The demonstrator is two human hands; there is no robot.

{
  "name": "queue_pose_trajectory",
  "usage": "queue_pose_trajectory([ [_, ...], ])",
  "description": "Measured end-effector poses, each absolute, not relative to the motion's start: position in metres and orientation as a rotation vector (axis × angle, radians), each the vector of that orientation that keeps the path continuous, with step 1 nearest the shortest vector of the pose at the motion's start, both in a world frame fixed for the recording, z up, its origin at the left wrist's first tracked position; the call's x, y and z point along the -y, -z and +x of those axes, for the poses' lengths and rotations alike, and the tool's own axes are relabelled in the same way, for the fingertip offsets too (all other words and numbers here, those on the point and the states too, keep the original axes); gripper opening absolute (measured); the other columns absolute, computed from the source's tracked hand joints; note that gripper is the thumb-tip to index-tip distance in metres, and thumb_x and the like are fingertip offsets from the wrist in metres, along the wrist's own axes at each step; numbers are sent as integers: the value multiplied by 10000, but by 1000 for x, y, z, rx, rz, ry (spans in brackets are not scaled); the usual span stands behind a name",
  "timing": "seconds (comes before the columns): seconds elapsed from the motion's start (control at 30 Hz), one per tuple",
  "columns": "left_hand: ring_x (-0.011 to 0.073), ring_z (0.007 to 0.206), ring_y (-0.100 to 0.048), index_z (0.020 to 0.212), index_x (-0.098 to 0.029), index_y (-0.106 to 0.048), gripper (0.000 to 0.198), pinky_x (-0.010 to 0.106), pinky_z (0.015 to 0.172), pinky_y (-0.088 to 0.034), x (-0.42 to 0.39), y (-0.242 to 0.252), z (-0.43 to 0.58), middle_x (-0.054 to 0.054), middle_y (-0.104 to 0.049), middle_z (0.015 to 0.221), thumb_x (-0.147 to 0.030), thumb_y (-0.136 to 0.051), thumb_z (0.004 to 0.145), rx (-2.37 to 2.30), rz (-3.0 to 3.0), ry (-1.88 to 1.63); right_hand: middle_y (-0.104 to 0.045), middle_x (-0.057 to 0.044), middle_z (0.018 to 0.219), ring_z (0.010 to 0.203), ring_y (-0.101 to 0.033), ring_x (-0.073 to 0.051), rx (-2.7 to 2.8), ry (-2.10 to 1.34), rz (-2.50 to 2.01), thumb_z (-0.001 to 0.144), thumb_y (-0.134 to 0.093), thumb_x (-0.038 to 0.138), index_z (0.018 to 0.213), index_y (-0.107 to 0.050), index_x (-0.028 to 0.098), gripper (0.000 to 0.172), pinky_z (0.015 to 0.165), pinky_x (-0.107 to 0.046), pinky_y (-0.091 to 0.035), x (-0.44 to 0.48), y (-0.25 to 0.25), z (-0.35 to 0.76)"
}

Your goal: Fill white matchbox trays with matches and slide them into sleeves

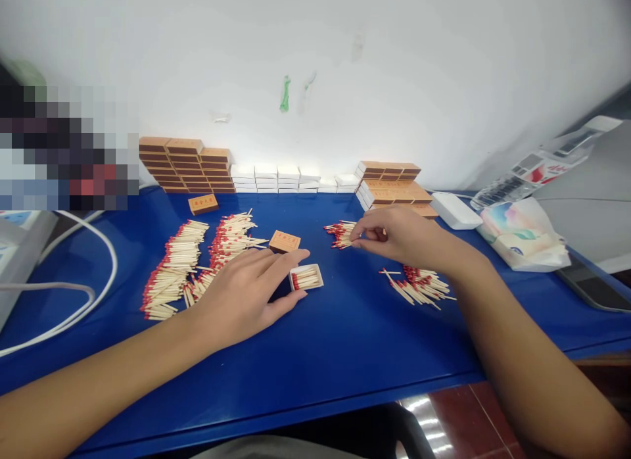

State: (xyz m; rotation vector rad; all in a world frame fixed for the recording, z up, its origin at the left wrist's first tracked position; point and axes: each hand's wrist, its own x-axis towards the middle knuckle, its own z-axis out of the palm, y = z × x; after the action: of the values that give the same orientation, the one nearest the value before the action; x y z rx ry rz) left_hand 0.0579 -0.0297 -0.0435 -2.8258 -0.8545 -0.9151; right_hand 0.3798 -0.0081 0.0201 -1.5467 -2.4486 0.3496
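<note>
My left hand (246, 291) rests on the table with thumb and forefinger on either side of a small white matchbox tray (321, 276), steadying it. Red-headed matches (305, 277) lie side by side inside the tray. Just behind it is an orange matchbox sleeve (284, 241). My right hand (394, 232) pinches thumb and forefinger together at the edge of a small pile of matches (340, 234); its fingertips partly hide the match ends. Another loose heap of matches (419, 288) lies beneath the right wrist. Two long rows of matches (180, 262) spread left of my left hand.
Stacked brown matchboxes (185, 166) stand against the wall, beside white trays (266, 179) and more orange boxes (394, 193). A single matchbox (203, 204) lies in front. To the right are a white block (456, 211), a tissue pack (525, 239), a plastic bottle (532, 169) and a phone (596, 281). White cables (111, 248) loop at left.
</note>
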Motion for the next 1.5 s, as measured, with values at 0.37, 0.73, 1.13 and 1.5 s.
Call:
queue_pose_trajectory([
  [0.37, 280, 1050, -811, 1409, -221, -591, 406, 406, 906, -642, 31, 44, 59, 83, -833, 1180, -342, -716, 1042, 855, -2820, 901, -661, -18, 720, 647, -571, -188, 2497, -364, -1669, 930, -663, 338, 945, -793, 233, 168, 618, -311, -360, 2, -13, 382],
  [0.73, 295, 1033, -810, 1393, -197, -611, 417, 418, 885, -640, 31, 44, 59, 90, -830, 1173, -330, -745, 1021, 835, -2812, 920, -652, 0, 690, 610, -551, -173, 2515, -495, -1704, 909, -623, 274, 857, -722, 228, 121, 616, -322, -355, 5, -14, 378],
  [1.13, 291, 1033, -810, 1396, -197, -600, 417, 423, 895, -644, 30, 44, 59, 79, -829, 1175, -327, -742, 1027, 818, -2808, 930, -639, 17, 702, 597, -550, -160, 2543, -514, -1679, 948, -647, 351, 950, -736, 241, 142, 583, -306, -347, 6, -11, 381],
  [1.5, 288, 1031, -811, 1404, -205, -598, 425, 422, 906, -644, 31, 44, 60, 79, -832, 1181, -330, -742, 1025, 838, -2811, 916, -610, 22, 670, 584, -509, -156, 2539, -616, -1615, 1007, -612, 368, 932, -737, 231, 200, 586, -318, -327, 9, -13, 375],
])
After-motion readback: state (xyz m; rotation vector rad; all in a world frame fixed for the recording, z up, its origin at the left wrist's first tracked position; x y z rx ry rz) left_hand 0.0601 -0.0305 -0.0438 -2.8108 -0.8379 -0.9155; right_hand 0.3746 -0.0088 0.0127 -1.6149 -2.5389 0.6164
